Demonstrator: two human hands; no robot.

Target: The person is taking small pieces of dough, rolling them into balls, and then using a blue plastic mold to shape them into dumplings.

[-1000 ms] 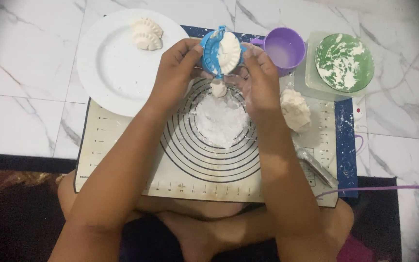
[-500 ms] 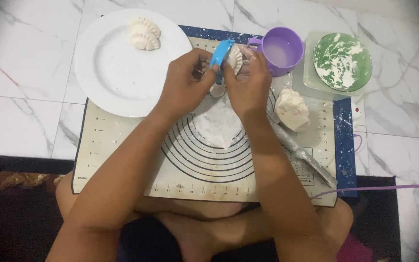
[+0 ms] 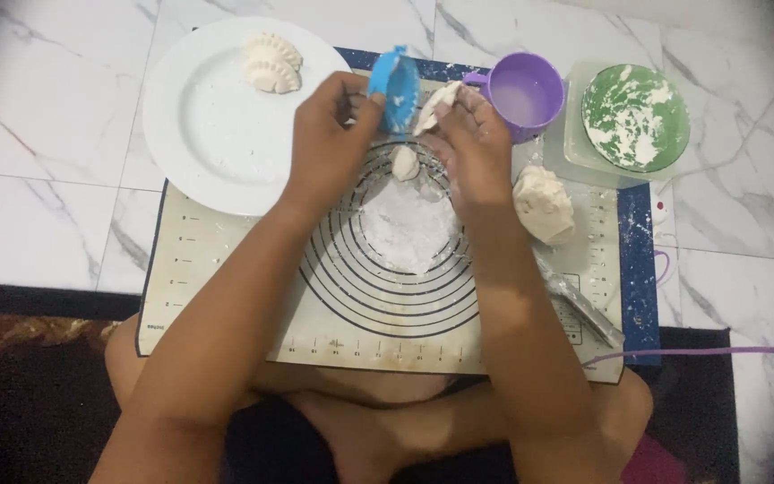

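Left hand (image 3: 329, 134) fingers clamped on the folded blue dumpling press (image 3: 396, 87), steadying it upright while the right hand (image 3: 468, 143) pinches a strip of trimmed dough (image 3: 436, 106) off its edge, above the floured pastry mat (image 3: 226, 287), with finished dumplings (image 3: 270, 63) on the white plate (image 3: 199, 152) far left.

The camera on my head looks straight down, fairly close, at the baking mat (image 3: 226, 296) lying before my crossed legs.
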